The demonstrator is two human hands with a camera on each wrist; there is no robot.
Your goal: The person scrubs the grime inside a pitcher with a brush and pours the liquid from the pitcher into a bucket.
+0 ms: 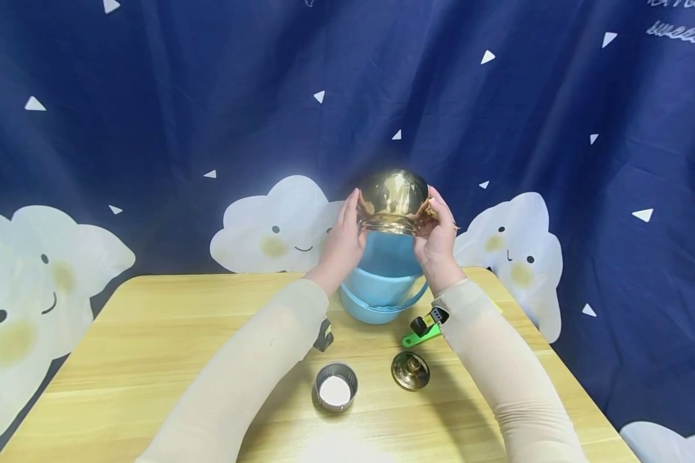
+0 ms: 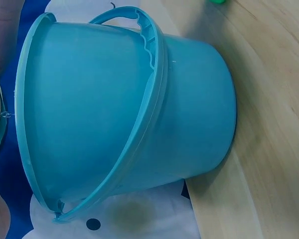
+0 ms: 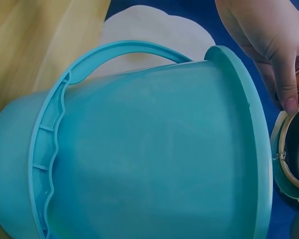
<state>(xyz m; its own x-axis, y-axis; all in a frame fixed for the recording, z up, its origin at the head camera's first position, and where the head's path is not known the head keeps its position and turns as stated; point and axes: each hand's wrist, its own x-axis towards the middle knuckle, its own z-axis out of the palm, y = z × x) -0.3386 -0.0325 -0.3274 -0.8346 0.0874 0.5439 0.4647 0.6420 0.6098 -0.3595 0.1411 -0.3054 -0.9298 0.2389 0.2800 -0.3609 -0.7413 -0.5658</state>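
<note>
Both hands hold a shiny gold pot [image 1: 395, 193] upside down, its mouth facing down over a light blue bucket [image 1: 376, 292]. My left hand [image 1: 343, 241] grips the pot's left side, fingers along its wall. My right hand [image 1: 439, 244] grips the opposite side, around an ornate projecting part; its thumb lies near the rim in the right wrist view. A small clear drip [image 3: 280, 156] shows at the pot's rim there. The bucket stands upright on the table, its handle folded down at the front, and its inside bottom is hidden.
A gold lid [image 1: 410, 371] with a knob lies on the wooden table [image 1: 197, 341]. Left of it stands a small metal cup [image 1: 335, 388] with a pale bottom. A green handle [image 1: 421, 335] shows by the right sleeve, partly hidden. A dark blue curtain [image 1: 255, 96] hangs behind.
</note>
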